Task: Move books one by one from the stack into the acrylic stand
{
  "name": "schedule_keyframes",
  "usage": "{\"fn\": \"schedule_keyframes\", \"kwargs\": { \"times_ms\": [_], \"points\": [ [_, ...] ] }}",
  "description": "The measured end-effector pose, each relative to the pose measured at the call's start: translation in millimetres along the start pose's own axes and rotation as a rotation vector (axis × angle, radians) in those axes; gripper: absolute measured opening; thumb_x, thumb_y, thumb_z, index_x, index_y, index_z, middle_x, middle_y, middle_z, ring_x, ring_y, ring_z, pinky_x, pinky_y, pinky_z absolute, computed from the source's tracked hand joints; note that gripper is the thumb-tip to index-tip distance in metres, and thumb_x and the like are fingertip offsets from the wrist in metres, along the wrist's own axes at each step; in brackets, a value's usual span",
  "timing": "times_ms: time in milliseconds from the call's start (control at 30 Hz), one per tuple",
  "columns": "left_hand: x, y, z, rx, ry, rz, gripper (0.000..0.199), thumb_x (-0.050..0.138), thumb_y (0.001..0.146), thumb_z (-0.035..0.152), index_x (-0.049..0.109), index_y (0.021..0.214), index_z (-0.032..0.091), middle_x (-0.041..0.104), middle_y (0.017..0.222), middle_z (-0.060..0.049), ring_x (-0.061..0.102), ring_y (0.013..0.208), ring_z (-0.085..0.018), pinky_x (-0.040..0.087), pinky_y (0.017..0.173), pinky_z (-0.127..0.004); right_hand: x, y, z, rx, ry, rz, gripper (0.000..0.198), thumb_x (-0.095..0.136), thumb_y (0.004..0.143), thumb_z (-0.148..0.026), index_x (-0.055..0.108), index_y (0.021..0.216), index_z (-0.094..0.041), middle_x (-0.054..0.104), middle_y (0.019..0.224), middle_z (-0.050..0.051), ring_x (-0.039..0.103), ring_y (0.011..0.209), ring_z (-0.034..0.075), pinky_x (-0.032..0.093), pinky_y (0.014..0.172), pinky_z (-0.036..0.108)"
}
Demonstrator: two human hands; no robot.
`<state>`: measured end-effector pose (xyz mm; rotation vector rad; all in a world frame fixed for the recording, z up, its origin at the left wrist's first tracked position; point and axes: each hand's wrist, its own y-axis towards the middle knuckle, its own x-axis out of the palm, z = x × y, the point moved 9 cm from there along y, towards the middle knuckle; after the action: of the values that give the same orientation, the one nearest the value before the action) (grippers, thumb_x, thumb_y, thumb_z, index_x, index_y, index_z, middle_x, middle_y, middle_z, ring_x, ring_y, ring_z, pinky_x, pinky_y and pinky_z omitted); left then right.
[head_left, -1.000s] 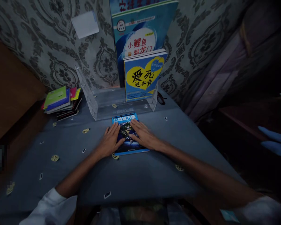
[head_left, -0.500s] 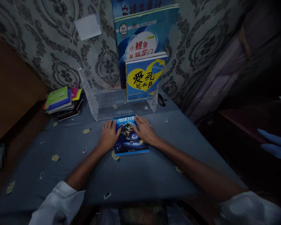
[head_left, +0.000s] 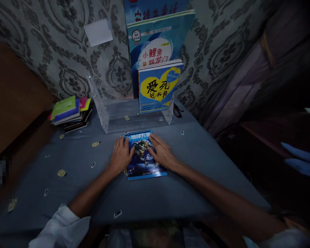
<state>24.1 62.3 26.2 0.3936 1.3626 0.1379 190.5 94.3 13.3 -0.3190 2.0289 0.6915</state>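
Observation:
A blue book (head_left: 146, 166) with a globe on its cover lies flat on the grey tablecloth, in front of a clear acrylic stand (head_left: 138, 121). My left hand (head_left: 120, 156) grips its left edge, thumb resting on the cover. On the opposite side, my right hand (head_left: 163, 153) grips the right edge, its thumb and some fingers over the cover. What the fingertips do at the edges is partly hidden. Standing in the right part of the stand is a blue book with a yellow heart (head_left: 157, 89). Behind it rise a teal book (head_left: 160, 32) and a taller blue book (head_left: 155, 7).
A stack of small books (head_left: 67, 112) sits at the table's back left. Dark glasses (head_left: 178, 111) lie behind the stand's right end. Patterned wallpaper with a white card (head_left: 98, 32) backs the table (head_left: 196, 165); a tied curtain (head_left: 237, 82) hangs at right.
Both hands and the blue globe book have slid a little toward me, away from the stand. The book's title shows more fully. The stand and its books have stayed in place.

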Motion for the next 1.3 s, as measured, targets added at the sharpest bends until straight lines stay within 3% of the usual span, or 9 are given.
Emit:
{"fn": "schedule_keyframes", "kwargs": {
  "times_ms": [300,633,933,1100,1300],
  "points": [
    [7.6,11.4,6.9,0.081,0.003,-0.118,0.054,0.042,0.102,0.04,0.045,0.144,0.006,0.042,0.155,-0.024,0.037,0.147,-0.034,0.029,0.119,-0.055,-3.9,-0.5,3.6,0.011,0.109,0.029,0.052,0.044,0.099,-0.039,0.05,0.145,-0.016,0.05,0.151,0.017,0.046,0.141,0.031,0.04,0.116,0.051],
    [23.0,36.5,48.9,0.244,-0.032,-0.245,0.058,0.038,0.103,0.044,0.043,0.147,0.006,0.039,0.158,-0.021,0.032,0.15,-0.03,0.027,0.122,-0.05,-8.7,3.3,14.2,0.093,0.325,0.092,0.065,0.031,0.102,-0.054,0.038,0.152,-0.013,0.05,0.151,0.021,0.046,0.141,0.031,0.038,0.116,0.056],
    [35.2,55.2,75.8,0.358,-0.079,-0.349,0.059,0.037,0.102,0.036,0.033,0.154,0.008,0.031,0.162,-0.016,0.024,0.153,-0.025,0.02,0.124,-0.048,-3.2,3.9,20.5,0.157,0.405,0.084,0.072,0.031,0.101,-0.059,0.03,0.156,-0.012,0.042,0.156,0.022,0.04,0.145,0.031,0.035,0.118,0.055],
    [34.3,53.4,70.9,0.394,-0.131,-0.332,0.057,0.038,0.102,0.038,0.035,0.154,0.013,0.034,0.162,-0.015,0.027,0.152,-0.024,0.02,0.124,-0.048,-6.6,3.2,13.9,0.104,0.333,0.088,0.067,0.03,0.102,-0.052,0.028,0.157,-0.014,0.045,0.155,0.02,0.043,0.144,0.029,0.036,0.118,0.054],
    [25.4,43.3,30.0,0.259,-0.11,-0.263,0.056,0.04,0.102,0.044,0.042,0.15,0.015,0.038,0.159,-0.016,0.03,0.151,-0.026,0.022,0.123,-0.05,-3.8,11.6,13.7,0.032,0.143,0.025,0.054,0.035,0.102,-0.039,0.039,0.152,-0.018,0.055,0.148,0.016,0.051,0.137,0.03,0.035,0.116,0.058]
  ]
}}
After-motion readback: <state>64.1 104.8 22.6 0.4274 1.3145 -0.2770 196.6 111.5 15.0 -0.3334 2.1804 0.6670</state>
